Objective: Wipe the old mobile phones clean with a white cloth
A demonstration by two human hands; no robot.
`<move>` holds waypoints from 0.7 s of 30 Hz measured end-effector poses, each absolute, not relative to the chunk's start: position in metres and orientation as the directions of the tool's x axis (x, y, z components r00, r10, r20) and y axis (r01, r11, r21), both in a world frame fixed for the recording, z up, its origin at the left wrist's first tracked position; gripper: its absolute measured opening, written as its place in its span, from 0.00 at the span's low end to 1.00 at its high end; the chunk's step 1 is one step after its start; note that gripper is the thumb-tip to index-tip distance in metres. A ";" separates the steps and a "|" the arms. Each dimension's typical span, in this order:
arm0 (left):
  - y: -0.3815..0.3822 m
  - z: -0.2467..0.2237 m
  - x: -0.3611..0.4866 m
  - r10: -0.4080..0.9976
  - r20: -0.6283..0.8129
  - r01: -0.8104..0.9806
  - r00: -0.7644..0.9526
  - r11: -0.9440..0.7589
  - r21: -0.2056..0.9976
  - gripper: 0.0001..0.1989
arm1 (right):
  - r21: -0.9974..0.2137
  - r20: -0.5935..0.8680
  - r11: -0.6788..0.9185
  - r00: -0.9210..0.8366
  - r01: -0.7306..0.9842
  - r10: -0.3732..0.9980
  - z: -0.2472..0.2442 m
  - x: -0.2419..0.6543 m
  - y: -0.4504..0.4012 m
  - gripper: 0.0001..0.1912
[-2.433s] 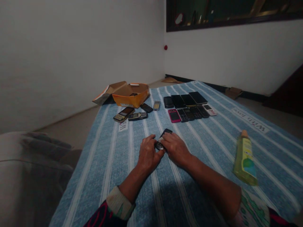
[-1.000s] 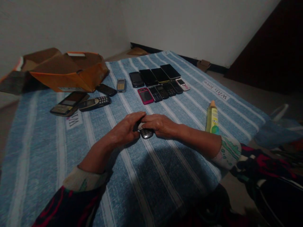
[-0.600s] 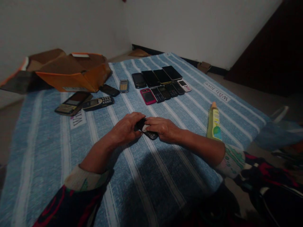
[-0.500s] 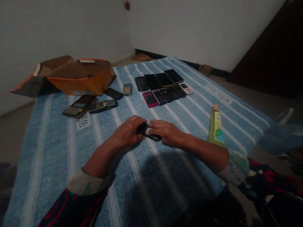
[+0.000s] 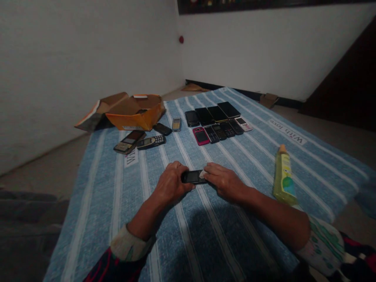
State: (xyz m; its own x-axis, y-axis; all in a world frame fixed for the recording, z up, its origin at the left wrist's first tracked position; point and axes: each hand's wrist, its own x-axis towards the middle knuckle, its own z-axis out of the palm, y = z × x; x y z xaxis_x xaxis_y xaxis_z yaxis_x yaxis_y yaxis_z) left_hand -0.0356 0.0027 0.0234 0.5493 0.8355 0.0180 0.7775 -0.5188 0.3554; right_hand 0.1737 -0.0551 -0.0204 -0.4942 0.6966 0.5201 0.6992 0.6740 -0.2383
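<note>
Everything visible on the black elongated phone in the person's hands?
The black elongated phone looks like plastic, with a dark, unlit screen facing up. It lies crosswise before the person, over the blue cloth with white stripes; whether it rests on that is unclear. The bare left hand grips its left end. At its right end, the bare right hand holds a small white piece, perhaps tissue, against its face, partly covering it.

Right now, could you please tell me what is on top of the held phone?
A small whitish piece, perhaps cloth, sits on one end of the phone, partly under the right hand. The surface beneath is covered; the left hand hides part of the other end.
</note>
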 end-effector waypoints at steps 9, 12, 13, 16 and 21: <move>-0.004 0.021 -0.033 0.884 0.062 0.812 0.462 -0.451 0.370 0.11 | -0.125 0.596 0.710 -0.519 0.693 0.612 -0.029 0.159 -0.046 0.11; -0.005 0.022 -0.031 0.886 0.059 0.826 0.459 -0.450 0.338 0.12 | -0.195 0.548 0.624 -0.444 0.756 0.709 -0.024 0.166 -0.040 0.14; -0.006 0.022 -0.030 0.888 0.060 0.830 0.456 -0.449 0.331 0.12 | -0.204 0.539 0.605 -0.428 0.770 0.726 -0.023 0.166 -0.041 0.14; -0.006 0.020 -0.029 0.892 0.073 0.839 0.446 -0.444 0.314 0.12 | -0.155 0.569 0.626 -0.449 0.764 0.689 -0.025 0.155 -0.045 0.12; -0.008 0.018 -0.028 0.902 0.091 0.856 0.422 -0.430 0.287 0.11 | -0.100 0.589 0.684 -0.511 0.723 0.626 -0.027 0.145 -0.045 0.11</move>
State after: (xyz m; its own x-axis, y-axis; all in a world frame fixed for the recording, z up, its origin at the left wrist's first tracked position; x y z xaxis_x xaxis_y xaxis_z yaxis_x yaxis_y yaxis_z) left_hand -0.0276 -0.0081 0.0183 0.4223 0.9019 0.0910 0.8562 -0.4298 0.2867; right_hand 0.1447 -0.0452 -0.0267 -0.5110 0.6263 0.5888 0.7225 0.6840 -0.1005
